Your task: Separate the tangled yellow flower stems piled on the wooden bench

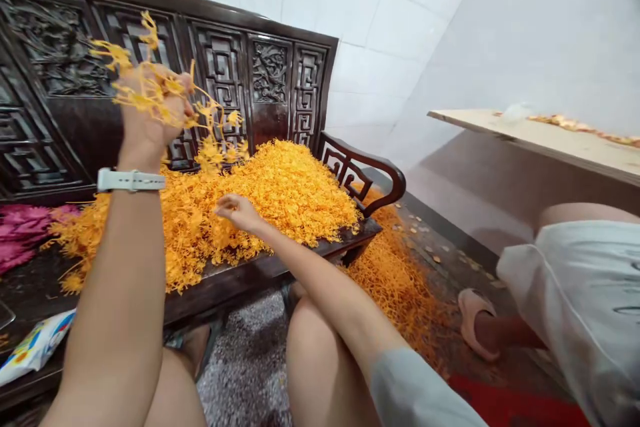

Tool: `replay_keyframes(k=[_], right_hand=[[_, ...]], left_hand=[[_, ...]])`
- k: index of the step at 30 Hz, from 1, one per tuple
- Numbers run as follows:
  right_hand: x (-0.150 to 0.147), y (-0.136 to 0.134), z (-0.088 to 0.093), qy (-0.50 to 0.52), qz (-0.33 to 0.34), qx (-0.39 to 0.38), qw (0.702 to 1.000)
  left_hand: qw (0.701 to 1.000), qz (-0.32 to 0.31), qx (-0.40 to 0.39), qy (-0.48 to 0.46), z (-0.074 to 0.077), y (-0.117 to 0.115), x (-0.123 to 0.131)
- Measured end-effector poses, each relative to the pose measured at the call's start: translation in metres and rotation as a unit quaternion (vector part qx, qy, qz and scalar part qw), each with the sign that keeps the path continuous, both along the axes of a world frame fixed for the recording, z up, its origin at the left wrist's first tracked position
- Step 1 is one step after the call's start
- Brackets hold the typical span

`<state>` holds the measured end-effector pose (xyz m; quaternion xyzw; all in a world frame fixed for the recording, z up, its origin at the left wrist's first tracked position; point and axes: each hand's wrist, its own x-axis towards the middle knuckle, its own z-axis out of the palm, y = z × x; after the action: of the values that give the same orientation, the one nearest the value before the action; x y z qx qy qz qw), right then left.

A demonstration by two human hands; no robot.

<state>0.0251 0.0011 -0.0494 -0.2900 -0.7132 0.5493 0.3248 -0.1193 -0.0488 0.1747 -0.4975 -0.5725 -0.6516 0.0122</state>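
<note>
My left hand is raised in front of the carved bench back, its fingers closed around a tangled bunch of orange artificial flower pieces. Some pieces stick up above the knuckles, while others dangle in a chain towards the heap. A pale watch band circles the left wrist. Lower and to the right, my right hand hovers over the front of a large heap of the same orange flower pieces. Its fingers are loosely curled with a gap to the thumb, and nothing shows between them.
The heap lies on a dark carved wooden bench with an armrest at its right end. Magenta pieces and a white packet sit at left. More orange pieces cover the floor. Another person's leg is beside a wooden board.
</note>
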Motion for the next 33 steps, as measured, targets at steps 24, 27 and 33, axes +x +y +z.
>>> replay_keyframes(k=[24, 27, 33], right_hand=[[0.060, -0.006, 0.089, 0.296, 0.000, -0.141, 0.945], [0.061, -0.007, 0.089, 0.282, -0.027, -0.134, 0.950], [0.066, -0.005, 0.093, 0.333, -0.020, -0.221, 0.916]], left_hand=[[0.959, -0.210, -0.136, -0.135, -0.039, 0.036, -0.010], [0.953, -0.215, -0.152, -0.147, -0.037, 0.027, -0.013], [0.968, -0.189, -0.138, -0.086, -0.041, 0.031, -0.008]])
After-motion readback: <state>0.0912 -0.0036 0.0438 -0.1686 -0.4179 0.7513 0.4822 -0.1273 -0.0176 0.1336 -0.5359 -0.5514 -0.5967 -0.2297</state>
